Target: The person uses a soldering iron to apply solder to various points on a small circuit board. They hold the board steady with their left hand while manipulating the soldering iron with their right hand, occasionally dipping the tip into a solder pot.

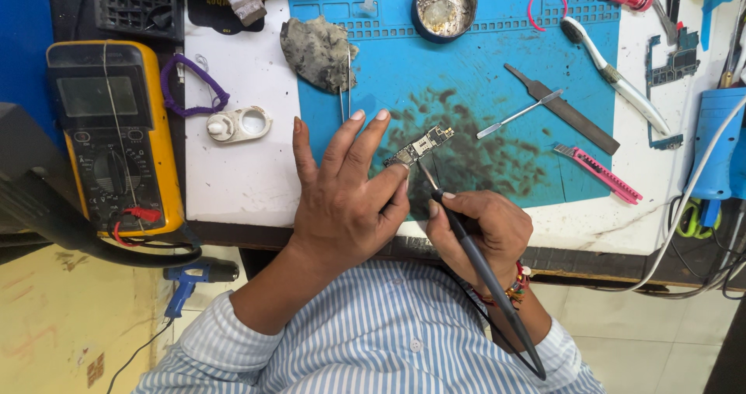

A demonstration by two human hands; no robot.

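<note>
On the blue mat [497,67], near its lower edge, a small circuit board [420,146] lies pinned at its near end under the thumb and forefinger of the left hand [342,207], whose other fingers fan out loosely above it. Just beside it, the right hand [486,231] is closed in a pen grip around a soldering iron [466,238], with the fine tip touching or almost touching the board's near edge; the exact contact point is too small to tell. The iron's dark cord trails back over the striped sleeve. Dark scorch-like stains cover the mat around the board. Further off lie a flat file [563,108], a thin spudger [517,115], a pink cutter [598,172], a white-handled brush [618,75], a tin [444,5] of residue and a grey rag [318,50]; a yellow multimeter [113,134] sits well apart at the left. My judgement: the chief risk is the hot tip standing so near the left fingertips, so a slip could burn them. The light pinch could also let the board skate, smearing solder across neighbouring pads, and lingering heat could lift a pad. The cord could snag on the sleeve and jerk the tip.
</note>
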